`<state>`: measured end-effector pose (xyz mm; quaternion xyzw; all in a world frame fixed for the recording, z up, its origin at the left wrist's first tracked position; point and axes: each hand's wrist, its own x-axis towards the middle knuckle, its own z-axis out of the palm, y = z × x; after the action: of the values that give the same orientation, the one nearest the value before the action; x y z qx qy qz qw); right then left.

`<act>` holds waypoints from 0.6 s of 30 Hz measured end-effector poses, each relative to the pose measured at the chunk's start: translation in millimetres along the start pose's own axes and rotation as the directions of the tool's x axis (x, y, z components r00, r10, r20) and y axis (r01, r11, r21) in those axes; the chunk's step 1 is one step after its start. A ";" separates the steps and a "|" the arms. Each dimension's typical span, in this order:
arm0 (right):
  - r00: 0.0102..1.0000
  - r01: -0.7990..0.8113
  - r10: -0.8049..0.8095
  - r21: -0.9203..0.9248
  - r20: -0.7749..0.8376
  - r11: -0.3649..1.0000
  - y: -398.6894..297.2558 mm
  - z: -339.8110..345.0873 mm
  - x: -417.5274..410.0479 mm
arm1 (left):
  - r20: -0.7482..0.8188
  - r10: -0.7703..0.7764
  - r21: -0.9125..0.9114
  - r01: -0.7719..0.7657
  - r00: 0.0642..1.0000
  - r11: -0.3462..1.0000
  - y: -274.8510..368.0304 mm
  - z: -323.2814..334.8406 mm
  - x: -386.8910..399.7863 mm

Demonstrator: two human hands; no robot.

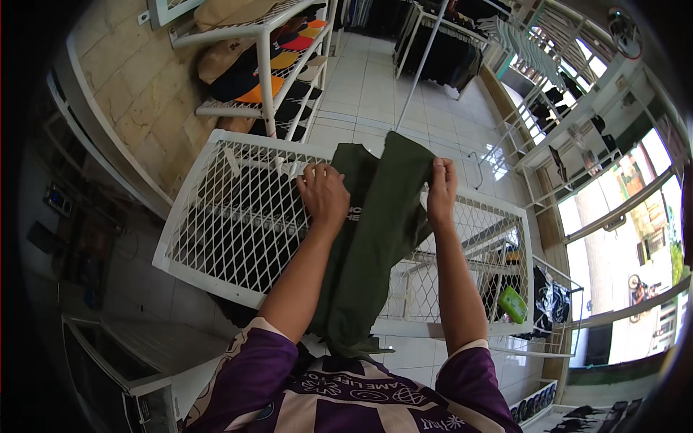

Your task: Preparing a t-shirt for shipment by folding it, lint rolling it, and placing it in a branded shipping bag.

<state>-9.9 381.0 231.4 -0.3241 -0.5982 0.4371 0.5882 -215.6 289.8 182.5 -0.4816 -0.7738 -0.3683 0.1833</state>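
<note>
A dark green garment (373, 238), partly folded lengthwise, lies across a white wire-mesh table (238, 216). Its lower end hangs over the near edge towards my body. White print shows in part beside the folded strip. My right hand (443, 189) pinches the garment's upper right corner between thumb and fingers. On the left side, my left hand (325, 195) rests palm down at the garment's edge, partly over the mesh, fingers bent. Whether it grips any cloth is hidden.
A white rack of caps (265, 76) stands beyond the table's left end. A green packet (512, 304) sits at the table's right end. Clothes on hangers (438, 54) fill a rack at the back. Glass doors (612, 243) are on the right, and a glass case (119, 362) is at lower left.
</note>
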 end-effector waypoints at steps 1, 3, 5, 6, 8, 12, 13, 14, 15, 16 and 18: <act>0.999 -0.032 0.031 -0.020 -0.038 0.999 -0.8 -6.1 1.8 | -0.001 -0.005 -0.001 0.005 1.000 1.000 1.9 0.0 0.1; 0.998 -0.016 0.011 -0.090 -0.061 0.996 -6.0 -15.6 6.5 | 0.145 -0.027 -0.020 0.030 0.989 0.999 6.5 -1.7 1.6; 0.997 0.016 -0.035 -0.266 -0.067 0.964 -24.9 -20.4 9.6 | 0.107 -0.018 -0.018 0.020 0.994 1.000 1.6 0.0 0.0; 0.995 0.075 -0.094 -0.355 -0.038 0.932 -36.1 -33.7 17.2 | 0.072 0.000 -0.031 0.002 0.997 1.000 4.9 1.3 0.3; 0.991 0.116 -0.133 -0.551 0.010 0.826 -61.4 -45.1 25.7 | 0.076 -0.046 -0.037 0.049 0.996 0.998 -1.6 -0.7 2.0; 0.995 0.086 -0.002 -0.826 0.103 0.557 -119.8 -66.3 31.8 | 0.056 -0.141 -0.143 0.148 0.988 0.979 -10.3 -19.6 12.9; 0.994 0.096 0.002 -0.854 0.113 0.511 -118.7 -75.8 36.0 | 0.042 -0.197 -0.258 0.201 0.980 0.945 -6.2 -24.5 20.3; 0.995 0.083 -0.002 -0.855 0.096 0.512 -109.2 -83.9 41.6 | 0.026 -0.203 -0.261 0.202 0.979 0.944 -2.4 -30.4 26.6; 0.992 0.128 -0.074 -0.870 0.105 0.476 -93.3 -93.6 47.6 | 0.031 -0.183 -0.270 0.185 0.983 0.945 1.2 -30.0 34.4; 0.983 0.167 -0.141 -0.885 0.116 0.435 -79.6 -103.2 51.6 | -0.003 -0.147 -0.269 0.141 0.989 0.953 4.7 -29.3 43.8; 0.989 0.130 -0.111 -0.918 0.094 0.376 -56.0 -112.3 56.6 | -0.052 -0.033 -0.201 0.022 0.998 0.979 -1.8 -29.5 57.3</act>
<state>102.6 425.2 297.5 -0.5476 -0.7667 -0.0090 0.3351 -246.2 302.2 237.9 -0.4764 -0.7342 -0.4598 0.1502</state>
